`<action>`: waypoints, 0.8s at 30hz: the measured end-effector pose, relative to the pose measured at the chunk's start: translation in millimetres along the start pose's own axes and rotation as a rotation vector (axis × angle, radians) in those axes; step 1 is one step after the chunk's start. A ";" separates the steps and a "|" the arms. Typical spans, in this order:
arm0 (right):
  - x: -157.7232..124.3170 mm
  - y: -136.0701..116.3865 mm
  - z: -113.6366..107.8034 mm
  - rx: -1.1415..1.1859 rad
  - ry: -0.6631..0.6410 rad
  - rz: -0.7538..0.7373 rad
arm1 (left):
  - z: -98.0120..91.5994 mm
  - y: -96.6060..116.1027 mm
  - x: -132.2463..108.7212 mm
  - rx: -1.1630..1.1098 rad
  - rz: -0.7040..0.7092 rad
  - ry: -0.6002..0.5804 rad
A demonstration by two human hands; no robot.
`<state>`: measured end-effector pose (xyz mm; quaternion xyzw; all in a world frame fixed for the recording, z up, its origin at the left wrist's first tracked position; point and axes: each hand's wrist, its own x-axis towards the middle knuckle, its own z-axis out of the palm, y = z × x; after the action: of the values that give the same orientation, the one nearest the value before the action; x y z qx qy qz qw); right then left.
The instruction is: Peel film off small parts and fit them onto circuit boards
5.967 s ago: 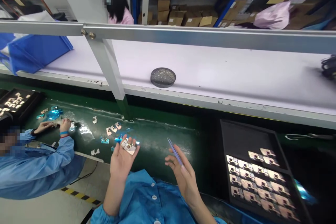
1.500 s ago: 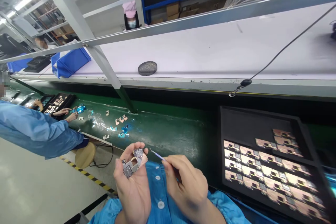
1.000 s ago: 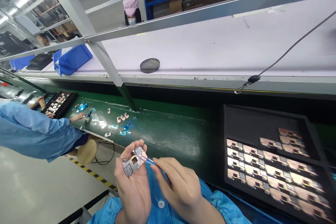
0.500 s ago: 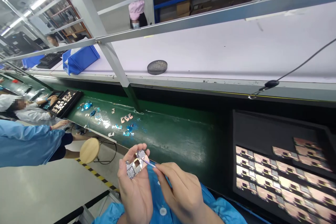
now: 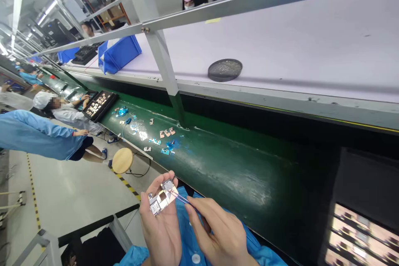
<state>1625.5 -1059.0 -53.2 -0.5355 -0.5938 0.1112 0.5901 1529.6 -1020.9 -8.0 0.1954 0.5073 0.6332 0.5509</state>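
My left hand (image 5: 162,226) is raised palm-up at the bottom centre, its fingers curled around a small circuit board (image 5: 162,198) with metal shields. My right hand (image 5: 218,235) sits just right of it, pinching thin tweezers (image 5: 181,198) whose tips touch the board's upper right corner. Both hands hover over my blue smock, in front of the green conveyor belt (image 5: 224,166).
Loose small boards and blue film scraps (image 5: 156,139) lie on the belt to the left. A black tray of boards (image 5: 361,237) sits at the lower right. A round dark dish (image 5: 225,69) and a blue bin (image 5: 120,53) rest on the white shelf. Co-workers in blue (image 5: 37,133) stand left by a stool (image 5: 122,160).
The view has swung left and down, so the tray slid to the right edge. My hands still hold the board and tweezers, tips staying on the board. The co-worker stepped back from the belt.
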 end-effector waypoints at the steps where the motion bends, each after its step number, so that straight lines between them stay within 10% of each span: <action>1: 2.0 0.8 3.6 -0.009 0.003 -0.003 | -0.7 0.5 3.2 0.011 0.010 0.008; 24: 82.7 20.0 147.0 0.101 -0.127 0.118 | -15.4 47.8 148.2 0.051 -0.061 0.257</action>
<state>1537.4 -914.0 -61.4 -0.5310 -0.5912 0.2092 0.5699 1446.4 -888.9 -19.5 0.1112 0.5955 0.6229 0.4950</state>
